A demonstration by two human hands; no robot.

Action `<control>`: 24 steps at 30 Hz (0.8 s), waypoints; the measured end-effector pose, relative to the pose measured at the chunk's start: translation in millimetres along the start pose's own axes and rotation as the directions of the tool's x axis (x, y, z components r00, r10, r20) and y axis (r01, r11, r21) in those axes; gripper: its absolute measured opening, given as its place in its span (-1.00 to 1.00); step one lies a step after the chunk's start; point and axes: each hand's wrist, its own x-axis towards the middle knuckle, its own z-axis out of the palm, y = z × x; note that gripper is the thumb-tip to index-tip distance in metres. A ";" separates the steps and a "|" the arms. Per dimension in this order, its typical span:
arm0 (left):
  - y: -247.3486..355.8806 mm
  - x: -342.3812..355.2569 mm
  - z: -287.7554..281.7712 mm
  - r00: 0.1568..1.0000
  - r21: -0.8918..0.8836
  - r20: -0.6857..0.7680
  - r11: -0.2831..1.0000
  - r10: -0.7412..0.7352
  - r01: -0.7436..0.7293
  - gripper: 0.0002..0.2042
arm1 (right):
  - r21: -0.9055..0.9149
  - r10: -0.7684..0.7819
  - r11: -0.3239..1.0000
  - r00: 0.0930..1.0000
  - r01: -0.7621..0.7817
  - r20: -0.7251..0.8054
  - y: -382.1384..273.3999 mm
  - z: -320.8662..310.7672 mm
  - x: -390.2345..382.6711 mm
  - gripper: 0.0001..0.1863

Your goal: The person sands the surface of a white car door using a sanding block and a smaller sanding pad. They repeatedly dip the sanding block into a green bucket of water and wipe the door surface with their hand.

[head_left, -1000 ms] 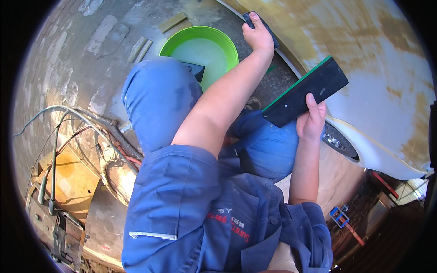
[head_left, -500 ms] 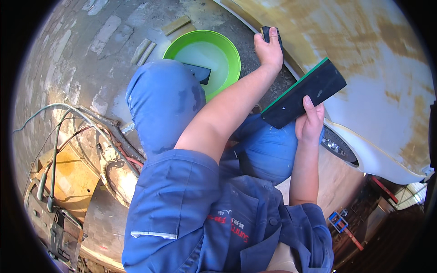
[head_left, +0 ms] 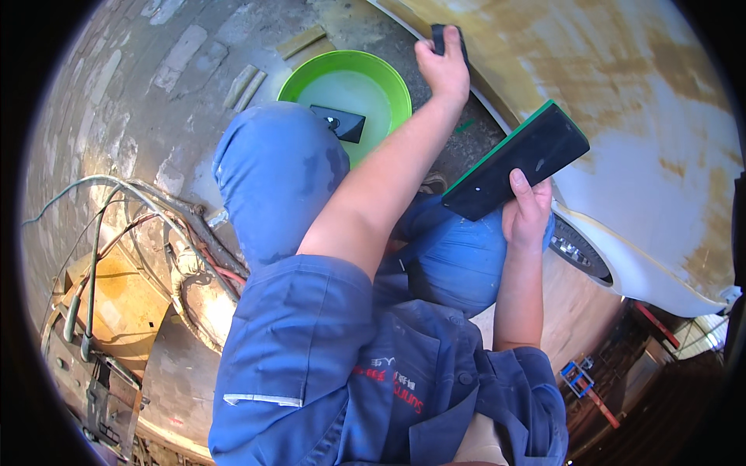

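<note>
My left hand [head_left: 445, 68] is closed around a small black sanding block [head_left: 438, 35], held at the edge of a pale car body panel [head_left: 622, 101] with brownish patches. Its palm side is hidden from me. In my right hand [head_left: 528, 208] is a long black sanding block [head_left: 521, 159] with a green layer along one edge. The thumb lies on its black face, and the block is tilted above my right knee [head_left: 462, 264]. Beyond my left knee [head_left: 280, 179], a green basin [head_left: 399, 81] holds cloudy water. A black rectangular block [head_left: 347, 124] lies in the basin.
Wooden pieces [head_left: 301, 42] and short strips [head_left: 247, 88] lie on the worn floor [head_left: 140, 101] beside the basin. Hoses and cables [head_left: 167, 210] tangle on the left near a yellowish board [head_left: 124, 303]. A car wheel [head_left: 576, 250] shows under the panel at the right.
My left hand and its small block have moved up and slightly left along the panel. The right hand has barely shifted. More of the block in the basin shows.
</note>
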 end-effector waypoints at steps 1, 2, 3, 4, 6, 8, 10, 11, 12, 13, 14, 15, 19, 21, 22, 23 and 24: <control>2.3 16.3 3.8 0.998 -0.134 -0.066 0.991 -0.015 0.006 -0.41 | -0.006 0.003 1.000 1.000 -0.003 0.000 -0.8 1.0 -0.5 -0.56; 2.3 26.8 7.9 0.995 -0.149 -0.087 0.988 -0.052 0.039 -0.40 | -0.016 -0.003 1.000 1.000 0.003 -0.012 -1.9 1.9 -1.2 -0.55; -0.8 33.4 8.6 0.997 -0.080 -0.054 0.995 -0.059 0.055 -0.46 | -0.032 -0.006 0.999 1.000 0.006 -0.003 -3.1 2.3 -1.5 -0.55; -5.1 34.2 9.2 0.998 -0.014 -0.025 0.998 -0.063 0.063 -0.50 | -0.050 -0.037 0.998 0.999 0.038 0.028 -4.1 2.9 -2.2 -0.55; -18.6 17.9 6.5 0.999 0.032 0.024 0.999 -0.038 0.037 -0.40 | -0.030 -0.002 1.000 1.000 0.002 -0.006 -5.8 4.0 -2.5 -0.54; -33.9 -19.7 -2.1 0.989 0.063 0.145 0.998 -0.020 0.011 -0.29 | -0.016 -0.001 1.000 1.000 0.001 -0.014 -5.9 5.3 -2.3 -0.56; -46.0 -59.4 -11.5 0.962 0.193 0.268 0.981 -0.041 -0.012 -0.30 | -0.001 -0.002 1.000 1.000 0.002 -0.020 -4.8 6.4 -2.1 -0.59; -48.2 -67.2 -14.2 0.923 0.321 0.356 0.947 -0.143 0.023 -0.30 | -0.024 -0.024 0.999 1.000 0.024 -0.015 -4.0 6.7 -2.5 -0.59; -49.6 -71.8 -17.0 0.888 0.344 0.404 0.936 -0.219 0.075 -0.34 | -0.050 -0.040 0.998 0.999 0.039 -0.010 -3.4 6.0 -2.8 -0.59; -48.9 -68.1 -16.4 0.927 0.278 0.365 0.960 -0.086 -0.021 -0.37 | -0.077 -0.049 0.996 0.999 0.048 -0.006 -3.1 4.8 -4.1 -0.59; -47.7 -62.5 -17.3 0.936 0.307 0.346 0.951 -0.070 -0.042 -0.40 | -0.058 -0.045 0.997 0.999 0.043 -0.021 -3.3 2.8 -5.6 -0.57; -45.3 -48.3 -12.6 0.958 0.151 0.267 0.986 -0.107 0.068 -0.43 | -0.036 -0.040 0.999 0.999 0.038 -0.036 -4.2 -0.2 -7.4 -0.55; -45.7 -14.1 0.9 0.993 0.034 0.115 0.999 0.027 -0.031 -0.39 | 0.087 -0.073 0.992 0.983 0.089 -0.171 -11.8 -15.8 -17.0 -0.58; -53.8 -28.6 2.9 0.990 0.060 0.138 0.998 0.004 -0.012 -0.35 | 0.148 -0.085 0.982 0.972 0.119 -0.218 -15.9 -22.4 -20.9 -0.58; -58.6 -42.9 3.0 0.988 0.109 0.148 0.993 0.036 -0.052 -0.37 | 0.162 -0.081 0.979 0.969 0.121 -0.231 -17.0 -24.6 -21.8 -0.58; -62.2 -55.1 4.4 0.985 0.154 0.157 0.984 0.069 -0.094 -0.40 | 0.175 -0.079 0.977 0.967 0.123 -0.242 -18.1 -26.5 -21.8 -0.58; -65.9 -72.2 0.3 0.967 0.218 0.247 0.969 0.057 -0.113 -0.35 | 0.179 -0.066 0.976 0.952 0.124 -0.299 -18.4 -27.7 -21.0 -0.58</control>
